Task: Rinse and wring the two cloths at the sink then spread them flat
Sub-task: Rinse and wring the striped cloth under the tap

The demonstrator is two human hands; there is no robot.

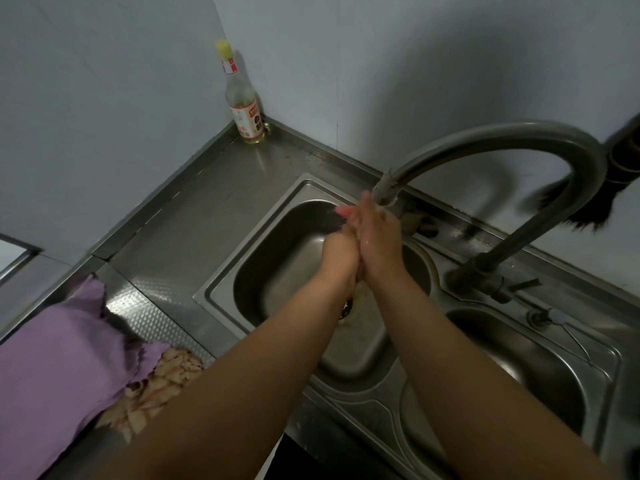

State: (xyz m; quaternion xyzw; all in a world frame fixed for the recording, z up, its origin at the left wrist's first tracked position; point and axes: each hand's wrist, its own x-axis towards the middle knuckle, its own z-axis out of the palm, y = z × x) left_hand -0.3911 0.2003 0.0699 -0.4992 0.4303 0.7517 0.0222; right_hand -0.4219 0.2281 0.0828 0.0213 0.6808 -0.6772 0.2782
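A purple cloth (59, 362) lies spread on the steel counter at the lower left. A patterned beige and pink cloth (162, 386) lies beside it, partly tucked under its edge. Over the left sink basin (277, 271) my left hand (341, 252) and my right hand (379, 237) are pressed palm to palm under the spout of the curved tap (502, 140). Water runs over them. The fingers are straight and neither hand holds a cloth.
A glass bottle (242, 105) with a yellow cap stands in the back corner of the counter. A second basin (519, 368) lies to the right, with a plug on a chain (557, 318) at its rim. A dark brush (588, 202) hangs on the right wall.
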